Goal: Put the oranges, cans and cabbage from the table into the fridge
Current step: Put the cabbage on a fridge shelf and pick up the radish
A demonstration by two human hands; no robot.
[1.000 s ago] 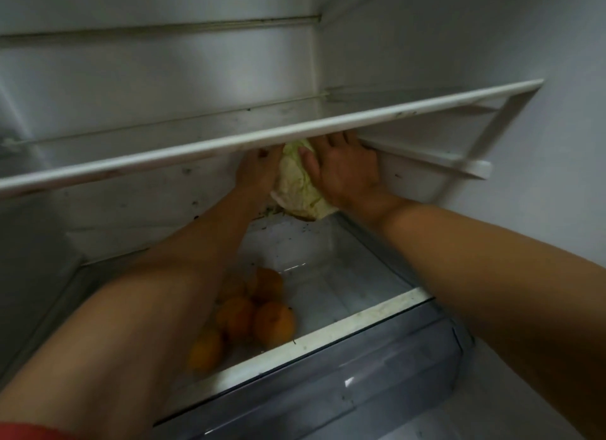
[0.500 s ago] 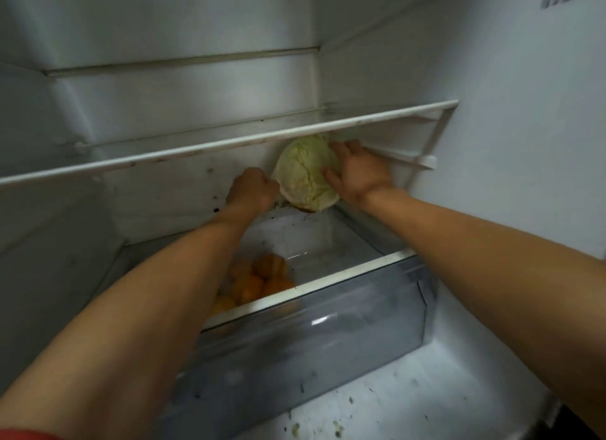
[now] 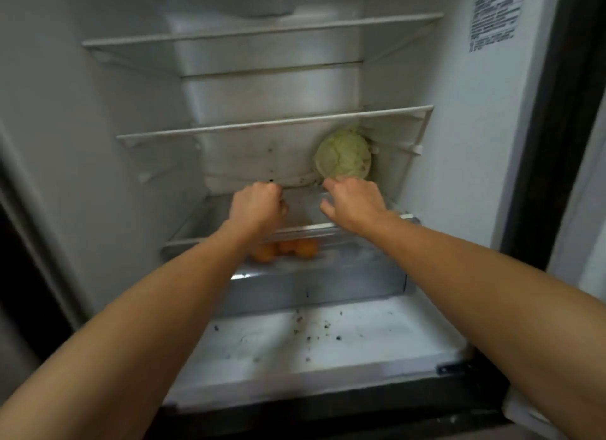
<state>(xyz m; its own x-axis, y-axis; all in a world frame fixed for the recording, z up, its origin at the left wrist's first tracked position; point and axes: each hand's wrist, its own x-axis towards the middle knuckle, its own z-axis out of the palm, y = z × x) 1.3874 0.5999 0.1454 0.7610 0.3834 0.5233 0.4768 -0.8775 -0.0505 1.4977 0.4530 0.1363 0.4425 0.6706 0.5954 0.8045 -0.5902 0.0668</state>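
A pale green cabbage rests at the back right of the fridge, on the ledge above the clear drawer and under the lower shelf. Several oranges lie inside the drawer, seen through its front. My right hand hovers just in front of and below the cabbage, fingers loosely apart, holding nothing. My left hand is curled into a loose fist over the drawer's top, empty. No cans are in view.
An upper shelf spans the fridge above. The fridge floor in front of the drawer carries dark crumbs. The right wall bears a printed label. The dark door frame runs down the right.
Both hands have let go of the cabbage and drawn back toward me. The cabbage stays at the back right. The camera has pulled away, showing more of the fridge.
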